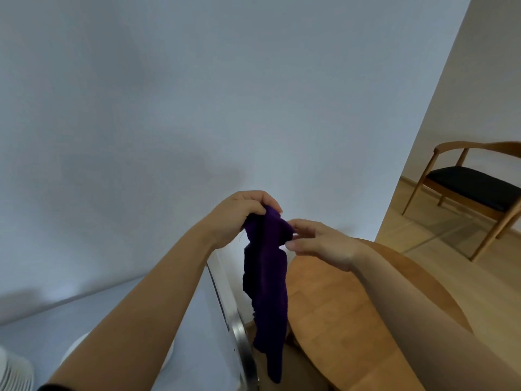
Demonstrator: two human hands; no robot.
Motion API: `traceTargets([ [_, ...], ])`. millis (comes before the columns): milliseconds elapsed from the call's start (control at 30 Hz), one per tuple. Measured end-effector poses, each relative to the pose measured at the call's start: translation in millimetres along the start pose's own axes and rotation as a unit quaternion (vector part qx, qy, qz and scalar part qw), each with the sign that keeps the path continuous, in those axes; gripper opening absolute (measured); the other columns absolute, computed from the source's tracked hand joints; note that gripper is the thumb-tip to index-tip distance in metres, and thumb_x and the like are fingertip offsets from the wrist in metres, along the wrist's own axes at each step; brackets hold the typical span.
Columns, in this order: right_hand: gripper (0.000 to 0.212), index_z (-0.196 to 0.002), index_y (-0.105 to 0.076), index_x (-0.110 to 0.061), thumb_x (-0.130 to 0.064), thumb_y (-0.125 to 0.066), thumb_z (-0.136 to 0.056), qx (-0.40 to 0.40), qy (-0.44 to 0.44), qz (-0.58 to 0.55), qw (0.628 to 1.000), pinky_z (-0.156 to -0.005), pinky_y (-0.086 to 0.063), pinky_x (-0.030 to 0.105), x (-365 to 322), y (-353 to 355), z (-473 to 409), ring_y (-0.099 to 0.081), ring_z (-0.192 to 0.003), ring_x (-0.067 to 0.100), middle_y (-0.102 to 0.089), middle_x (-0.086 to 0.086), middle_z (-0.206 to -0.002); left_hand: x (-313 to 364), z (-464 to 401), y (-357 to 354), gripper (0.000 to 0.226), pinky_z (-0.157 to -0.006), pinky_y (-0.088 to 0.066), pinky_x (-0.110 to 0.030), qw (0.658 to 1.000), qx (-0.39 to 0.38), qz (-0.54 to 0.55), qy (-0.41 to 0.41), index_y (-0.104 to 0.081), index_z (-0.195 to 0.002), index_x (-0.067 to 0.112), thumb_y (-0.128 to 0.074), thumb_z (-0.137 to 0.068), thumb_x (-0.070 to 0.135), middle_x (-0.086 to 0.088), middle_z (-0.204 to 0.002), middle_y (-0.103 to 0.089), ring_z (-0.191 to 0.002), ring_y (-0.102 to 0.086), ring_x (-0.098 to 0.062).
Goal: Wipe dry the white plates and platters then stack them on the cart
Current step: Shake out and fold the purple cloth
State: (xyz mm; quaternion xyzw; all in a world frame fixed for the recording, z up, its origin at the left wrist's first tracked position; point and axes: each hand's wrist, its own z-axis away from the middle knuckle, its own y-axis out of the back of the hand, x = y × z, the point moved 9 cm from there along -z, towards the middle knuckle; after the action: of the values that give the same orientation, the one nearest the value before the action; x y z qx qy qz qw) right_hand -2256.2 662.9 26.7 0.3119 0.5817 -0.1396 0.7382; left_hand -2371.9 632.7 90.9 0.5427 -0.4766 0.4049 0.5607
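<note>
Both hands are raised in front of a plain white wall. The left hand grips the top edge of a dark purple cloth, fingers curled over the bunched fabric. The right hand pinches the adjacent upper corner of the cloth between thumb and fingertips; the remaining fingers are loosely bent. The cloth hangs vertically from both hands, crumpled, its lower end reaching down near the metal rail at the edge of a white surface.

A stack of white plates is at the lower left corner, with a second white plate partly hidden under the left forearm. A round wooden bench lies below the right forearm. A wooden chair with a dark seat stands on the wooden floor at right.
</note>
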Motion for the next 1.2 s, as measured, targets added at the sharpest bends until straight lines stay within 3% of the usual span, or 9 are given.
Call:
traceTargets([
  [100, 0.007, -0.089, -0.061, -0.011, -0.016, -0.058, -0.092, 0.045, 0.017, -0.054, 0.997, -0.089, -0.051, 0.034, -0.3, 10.5, 1.1, -0.066, -0.097, 0.016, -0.07, 0.001, -0.095, -2.5, 1.1, 11.0, 0.03, -0.057, -0.042, -0.026, 0.999, 0.036, 0.013, 0.013, -0.066, -0.059, 0.022, -0.041, -0.067, 0.009, -0.008, -0.071, -0.062, -0.065, -0.051, -0.02],
  [267, 0.007, -0.08, -0.064, -0.006, -0.006, -0.063, -0.087, 0.077, 0.067, -0.026, 0.994, -0.069, -0.054, 0.021, -23.0, 28.0, 11.4, -0.066, -0.071, 0.013, -0.069, 0.001, -0.073, -19.5, 8.7, 24.0, 0.035, -0.056, -0.041, -0.02, 0.978, 0.12, -0.14, 0.096, -0.062, -0.064, 0.017, -0.036, -0.083, 0.003, 0.004, -0.068, -0.062, -0.063, -0.053, -0.011],
  [433, 0.012, -0.072, -0.07, -0.017, -0.009, -0.071, -0.081, 0.11, 0.137, 0.0, 0.985, -0.068, -0.054, 0.026, -60.5, 48.0, 15.5, -0.068, -0.07, 0.017, -0.07, 0.003, -0.073, -20.0, 13.5, -12.8, 0.035, -0.064, -0.052, -0.026, 0.983, -0.077, -0.109, 0.123, -0.072, -0.079, 0.019, -0.061, -0.079, 0.052, -0.002, -0.084, -0.072, -0.072, -0.068, -0.018],
  [533, 0.009, -0.081, -0.071, -0.03, -0.03, -0.076, -0.073, 0.13, 0.177, -0.048, 0.974, -0.07, -0.052, 0.025, -64.5, 58.9, 18.7, -0.066, -0.074, 0.012, -0.069, -0.004, -0.077, -5.5, 12.7, -26.9, 0.015, -0.065, -0.055, -0.027, 0.98, -0.137, -0.09, 0.117, -0.074, -0.075, 0.022, -0.071, -0.072, 0.036, -0.002, -0.081, -0.073, -0.073, -0.07, -0.017],
  [633, 0.078, -0.122, -0.055, -0.03, -0.065, -0.078, -0.056, 0.043, 0.158, -0.196, 0.967, -0.096, -0.047, 0.035, -33.3, 41.2, 15.2, -0.058, -0.114, 0.016, -0.065, -0.004, -0.117, 16.7, 2.2, -23.9, 0.01, -0.068, -0.057, -0.026, 0.988, -0.112, 0.044, 0.097, -0.077, -0.075, 0.016, -0.072, -0.069, 0.023, -0.004, -0.081, -0.074, -0.072, -0.07, -0.017],
  [700, 0.102, -0.133, -0.044, -0.023, -0.071, -0.077, -0.05, -0.028, 0.094, -0.179, 0.979, -0.107, -0.037, 0.038, -4.3, 7.9, 13.3, -0.048, -0.128, 0.021, -0.057, -0.002, -0.131, 29.6, -5.4, -19.4, 0.019, -0.068, -0.057, -0.025, 0.983, -0.099, 0.122, 0.091, -0.078, -0.075, 0.014, -0.068, -0.066, 0.027, -0.005, -0.083, -0.074, -0.074, -0.07, -0.017],
  [867, 0.082, -0.119, -0.056, -0.017, -0.046, -0.089, -0.049, -0.047, 0.032, -0.151, 0.987, -0.091, -0.05, 0.028, 4.4, -18.7, 7.9, -0.06, -0.114, 0.022, -0.066, 0.0, -0.118, 36.0, -18.4, -5.7, 0.021, -0.067, -0.057, -0.025, 0.98, -0.074, 0.152, 0.101, -0.077, -0.072, 0.009, -0.066, -0.065, 0.026, -0.006, -0.08, -0.074, -0.072, -0.07, -0.017],
  [1033, 0.075, -0.112, -0.064, -0.013, -0.042, -0.091, -0.048, -0.073, -0.003, -0.228, 0.971, -0.083, -0.052, 0.03, 9.4, -19.4, 19.2, -0.064, -0.106, 0.024, -0.069, 0.005, -0.113, 1.6, -26.8, 39.1, 0.018, -0.06, -0.055, -0.024, 0.947, 0.072, 0.287, 0.124, -0.066, -0.074, 0.006, -0.065, -0.076, 0.024, -0.007, -0.066, -0.067, -0.058, -0.065, -0.019],
  [1200, 0.045, -0.095, -0.076, -0.012, -0.031, -0.089, -0.056, -0.09, 0.016, -0.356, 0.93, -0.074, -0.055, 0.03, -4.7, -27.9, 23.1, -0.069, -0.089, 0.021, -0.072, 0.007, -0.096, -57.1, -19.6, 39.1, 0.056, -0.061, -0.056, -0.035, 0.878, 0.128, 0.423, 0.186, -0.073, -0.07, -0.006, -0.067, -0.076, 0.049, -0.017, -0.078, -0.072, -0.07, -0.071, -0.03],
])
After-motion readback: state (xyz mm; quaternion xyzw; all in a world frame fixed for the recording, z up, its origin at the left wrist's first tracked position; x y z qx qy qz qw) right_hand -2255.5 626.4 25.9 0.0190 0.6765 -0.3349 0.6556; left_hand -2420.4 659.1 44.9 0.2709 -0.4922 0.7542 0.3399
